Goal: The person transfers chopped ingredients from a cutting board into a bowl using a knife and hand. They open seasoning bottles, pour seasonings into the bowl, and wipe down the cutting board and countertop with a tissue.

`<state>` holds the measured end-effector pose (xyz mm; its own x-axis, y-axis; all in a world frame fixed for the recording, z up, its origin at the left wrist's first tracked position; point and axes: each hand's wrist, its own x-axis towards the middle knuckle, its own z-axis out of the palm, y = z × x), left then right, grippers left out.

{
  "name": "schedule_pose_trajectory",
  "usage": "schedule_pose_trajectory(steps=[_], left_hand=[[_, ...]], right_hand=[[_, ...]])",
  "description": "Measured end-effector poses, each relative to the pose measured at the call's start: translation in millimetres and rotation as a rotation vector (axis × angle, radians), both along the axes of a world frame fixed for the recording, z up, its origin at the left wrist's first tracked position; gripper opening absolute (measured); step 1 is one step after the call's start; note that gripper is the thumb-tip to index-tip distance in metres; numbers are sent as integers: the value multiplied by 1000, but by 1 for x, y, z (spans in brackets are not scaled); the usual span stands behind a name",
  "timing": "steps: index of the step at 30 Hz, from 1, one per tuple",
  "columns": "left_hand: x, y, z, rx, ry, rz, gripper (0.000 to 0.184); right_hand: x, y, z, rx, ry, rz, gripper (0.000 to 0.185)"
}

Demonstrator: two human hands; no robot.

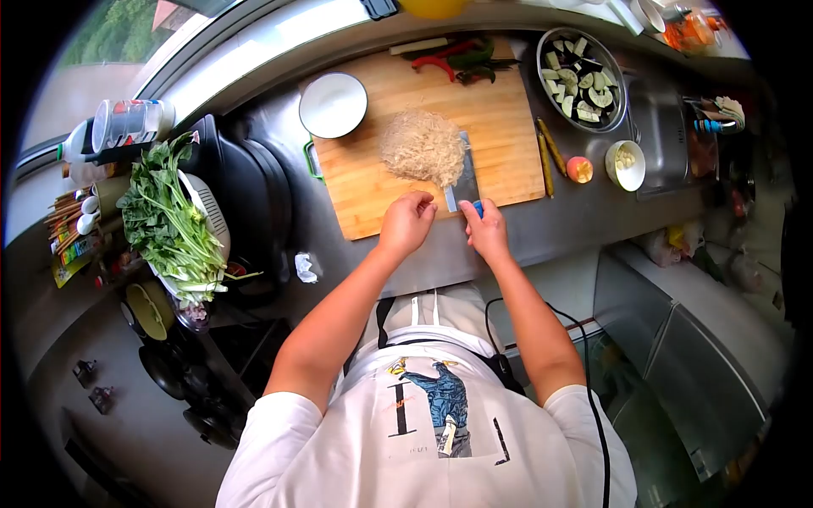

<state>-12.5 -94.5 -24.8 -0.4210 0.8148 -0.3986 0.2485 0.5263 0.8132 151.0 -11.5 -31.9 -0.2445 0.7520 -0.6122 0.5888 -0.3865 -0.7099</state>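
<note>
A mound of pale minced or shredded food (422, 146) lies on the wooden cutting board (356, 199). My right hand (485, 230) is closed round the blue handle of a knife (467, 176), whose wide blade rests on the board at the mound's right edge. Close to the board's front edge, my left hand (408, 222) has its fingers curled together, just below the mound; what they hold, if anything, is too small to name. A white bowl (333, 105) stands at the board's upper left. Red and green peppers (470, 59) lie along the board's far edge.
A metal bowl of cut eggplant (583, 80) stands right of the board, near thin brown sticks (550, 148), a partly peeled round item (579, 169), a small white bowl (625, 165) and the sink (660, 127). Leafy greens (169, 220) fill a white basket at left. Crumpled white paper (306, 267) lies nearby.
</note>
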Motion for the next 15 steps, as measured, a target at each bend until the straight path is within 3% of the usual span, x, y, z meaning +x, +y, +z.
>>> schedule_pose_trajectory(steps=[15], left_hand=[[-63, -30, 8, 18, -218, 159, 20]], right_hand=[[-8, -6, 42, 1, -20, 26, 38]])
